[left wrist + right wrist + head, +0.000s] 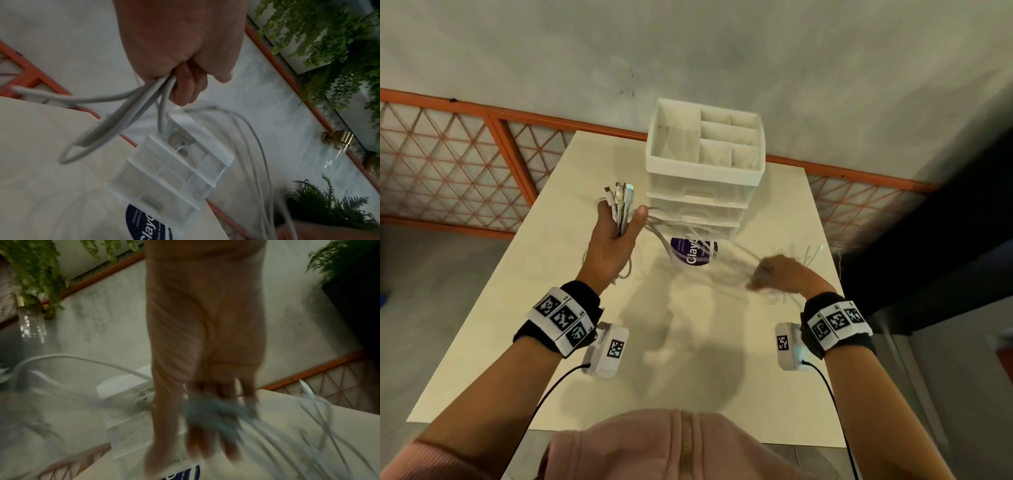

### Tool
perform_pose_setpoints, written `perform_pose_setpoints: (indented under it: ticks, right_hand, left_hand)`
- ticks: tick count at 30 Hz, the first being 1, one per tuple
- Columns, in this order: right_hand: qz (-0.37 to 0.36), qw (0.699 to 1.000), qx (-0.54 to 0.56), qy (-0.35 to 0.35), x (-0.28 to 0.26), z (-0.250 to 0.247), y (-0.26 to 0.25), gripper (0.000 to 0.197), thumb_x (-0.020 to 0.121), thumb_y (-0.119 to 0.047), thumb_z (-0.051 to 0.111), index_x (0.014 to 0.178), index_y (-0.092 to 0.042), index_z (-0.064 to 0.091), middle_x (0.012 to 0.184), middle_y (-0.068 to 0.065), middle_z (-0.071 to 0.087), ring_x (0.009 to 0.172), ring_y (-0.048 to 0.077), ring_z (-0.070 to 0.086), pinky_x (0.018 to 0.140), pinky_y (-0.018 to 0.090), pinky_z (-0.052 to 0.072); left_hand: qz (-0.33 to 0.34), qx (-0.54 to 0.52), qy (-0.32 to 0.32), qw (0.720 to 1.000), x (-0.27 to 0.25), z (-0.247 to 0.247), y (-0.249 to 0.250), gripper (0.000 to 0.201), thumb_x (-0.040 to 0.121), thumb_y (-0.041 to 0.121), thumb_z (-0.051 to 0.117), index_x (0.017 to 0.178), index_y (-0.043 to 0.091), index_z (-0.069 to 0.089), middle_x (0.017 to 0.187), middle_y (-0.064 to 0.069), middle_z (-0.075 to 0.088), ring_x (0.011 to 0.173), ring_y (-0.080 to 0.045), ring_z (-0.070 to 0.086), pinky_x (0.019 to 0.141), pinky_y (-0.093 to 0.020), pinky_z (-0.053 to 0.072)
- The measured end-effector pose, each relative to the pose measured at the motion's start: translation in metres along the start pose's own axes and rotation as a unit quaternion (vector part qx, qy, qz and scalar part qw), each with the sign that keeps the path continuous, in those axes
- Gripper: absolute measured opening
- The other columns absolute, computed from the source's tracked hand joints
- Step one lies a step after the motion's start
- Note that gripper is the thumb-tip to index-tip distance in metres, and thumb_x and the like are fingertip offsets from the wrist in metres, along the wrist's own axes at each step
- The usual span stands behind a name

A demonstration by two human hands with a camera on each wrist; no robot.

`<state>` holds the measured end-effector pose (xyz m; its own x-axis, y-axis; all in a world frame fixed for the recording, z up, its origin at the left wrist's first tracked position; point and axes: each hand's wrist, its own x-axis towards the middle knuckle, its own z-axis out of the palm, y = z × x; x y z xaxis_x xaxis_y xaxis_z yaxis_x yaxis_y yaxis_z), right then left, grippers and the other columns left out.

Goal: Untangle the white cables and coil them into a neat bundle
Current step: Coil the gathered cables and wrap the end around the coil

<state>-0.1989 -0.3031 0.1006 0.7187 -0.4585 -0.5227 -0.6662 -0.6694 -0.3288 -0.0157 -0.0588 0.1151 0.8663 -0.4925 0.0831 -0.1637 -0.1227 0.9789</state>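
Our left hand [613, 245] has its fingers [188, 84] curled tight round the white cables [619, 209], plug ends standing up above the fist. Our right hand [782, 274] is blurred; its fingers [207, 446] seem closed on the trailing strands, though we cannot be sure. Between the hands the cables sag over a purple sticker [693, 253] on the desk [524, 329], just before a white drawer organiser [703, 164].

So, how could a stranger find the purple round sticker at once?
Start at the white drawer organizer standing at the far end of the table. Just in front of its lowest drawer lies the purple round sticker, crossed by white cables; it is the only dark, lettered thing there.
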Motion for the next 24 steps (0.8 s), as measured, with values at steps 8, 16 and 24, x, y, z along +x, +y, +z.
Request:
perform_pose_setpoints:
  ticks: [8,16,24]
  right_hand:
    - [-0.112,0.992,0.057,-0.014,-0.01,-0.006,-0.071,0.078,0.069,-0.046,0.078,0.136,-0.017,0.047,0.14,0.0,0.048,0.128,0.017,0.045,0.102,0.026,0.035]
    - [-0.269,0.947,0.132,-0.116,-0.015,0.025,-0.139,0.031,0.079,-0.034,0.073,0.108,-0.024,0.069,0.118,-0.013,0.065,0.118,0.005,0.054,0.112,0.028,0.033]
    - [-0.264,0.924,0.277,0.016,-0.032,0.001,-0.133,0.046,0.098,-0.04,0.042,0.058,-0.016,0.045,0.055,-0.006,0.044,0.05,0.007,0.052,0.066,0.022,0.05]
  left_hand:
    - [-0.045,-0.191,-0.115,0.974,-0.014,0.012,0.022,0.046,0.099,0.047,0.027,0.06,0.025,0.019,0.048,0.012,0.016,0.04,-0.005,0.011,0.038,-0.014,0.014]
    - [-0.051,-0.269,-0.131,0.953,-0.012,0.026,0.043,0.046,0.099,0.046,0.028,0.064,0.02,0.015,0.055,0.004,0.01,0.042,-0.007,0.013,0.038,-0.019,0.016]
    - [-0.102,-0.302,0.029,0.947,-0.001,0.015,0.015,0.034,0.098,0.015,0.048,0.064,0.01,0.047,0.047,0.008,0.05,0.05,-0.007,0.059,0.062,-0.023,0.055]
